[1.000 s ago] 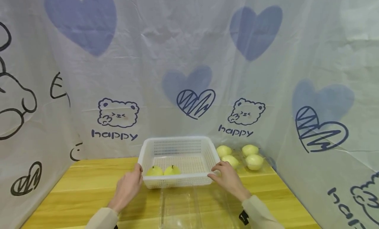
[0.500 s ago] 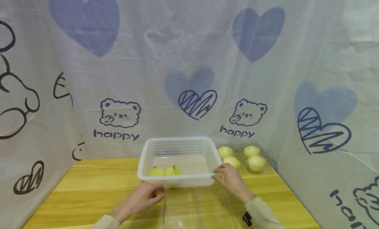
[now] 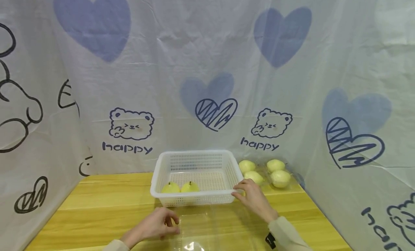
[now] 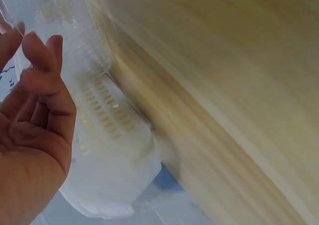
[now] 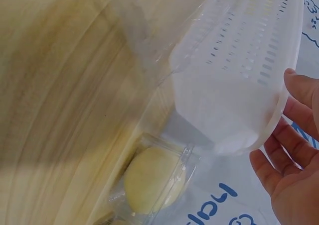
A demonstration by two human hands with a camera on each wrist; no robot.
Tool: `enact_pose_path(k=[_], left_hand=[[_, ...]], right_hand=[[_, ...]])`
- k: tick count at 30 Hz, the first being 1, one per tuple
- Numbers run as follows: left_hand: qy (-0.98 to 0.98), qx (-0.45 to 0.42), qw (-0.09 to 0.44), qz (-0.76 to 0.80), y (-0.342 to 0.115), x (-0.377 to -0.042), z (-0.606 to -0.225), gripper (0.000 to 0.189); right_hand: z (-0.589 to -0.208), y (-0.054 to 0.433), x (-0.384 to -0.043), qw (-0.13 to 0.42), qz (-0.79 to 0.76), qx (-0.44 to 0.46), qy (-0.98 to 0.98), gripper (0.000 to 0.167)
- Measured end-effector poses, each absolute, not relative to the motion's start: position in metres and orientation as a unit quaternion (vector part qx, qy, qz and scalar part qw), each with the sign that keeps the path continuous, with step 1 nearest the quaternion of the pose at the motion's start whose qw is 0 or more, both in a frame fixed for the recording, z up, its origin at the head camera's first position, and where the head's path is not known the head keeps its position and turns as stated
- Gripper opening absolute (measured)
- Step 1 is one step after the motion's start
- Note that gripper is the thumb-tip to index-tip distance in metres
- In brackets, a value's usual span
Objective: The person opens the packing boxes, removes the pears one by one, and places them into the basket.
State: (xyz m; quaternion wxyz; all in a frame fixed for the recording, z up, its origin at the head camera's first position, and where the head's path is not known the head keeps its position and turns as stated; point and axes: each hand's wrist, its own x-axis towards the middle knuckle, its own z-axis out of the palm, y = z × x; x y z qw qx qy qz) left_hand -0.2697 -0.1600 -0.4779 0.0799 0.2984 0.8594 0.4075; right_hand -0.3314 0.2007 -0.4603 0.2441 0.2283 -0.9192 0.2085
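Observation:
My left hand pinches the left edge of a clear plastic box between thumb and fingertips, in front of the basket. The left wrist view shows the thin clear edge between those fingertips. At the front right corner of a white perforated basket, my right hand grips the rim, thumb on one side and fingers on the other in the right wrist view. Two yellow pears, a left one and a right one, lie inside the basket by its front wall.
Right of the basket, several pale yellow pears sit in clear plastic packaging. The wooden table ends at a printed curtain behind and on both sides.
My left hand has let go of the basket's left side, moved down and right, and taken hold of the clear box's edge. The box's reflections have shifted. My right hand stays at the basket corner.

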Motion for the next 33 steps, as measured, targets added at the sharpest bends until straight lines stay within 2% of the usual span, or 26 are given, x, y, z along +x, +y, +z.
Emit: enact_pose_path(k=[5, 15, 22, 28, 33], left_hand=[[0.858, 0.274, 0.112, 0.421, -0.172, -0.268, -0.476, 0.02], [0.851, 0.239, 0.124, 0.451, -0.189, -0.263, -0.473, 0.021], [0.831, 0.204, 0.155, 0.494, -0.197, -0.259, -0.473, 0.034], [0.817, 0.181, 0.181, 0.517, -0.21, -0.253, -0.475, 0.037], [0.799, 0.178, 0.226, 0.527, -0.222, -0.252, -0.47, 0.046]], right_hand=[[-0.461, 0.202, -0.332, 0.246, 0.213, 0.225, -0.919, 0.021], [-0.46, 0.201, -0.332, 0.247, 0.212, 0.227, -0.918, 0.021], [-0.46, 0.2, -0.331, 0.251, 0.213, 0.229, -0.916, 0.021], [-0.462, 0.199, -0.331, 0.254, 0.212, 0.228, -0.916, 0.021], [-0.462, 0.201, -0.33, 0.262, 0.209, 0.233, -0.913, 0.021]])
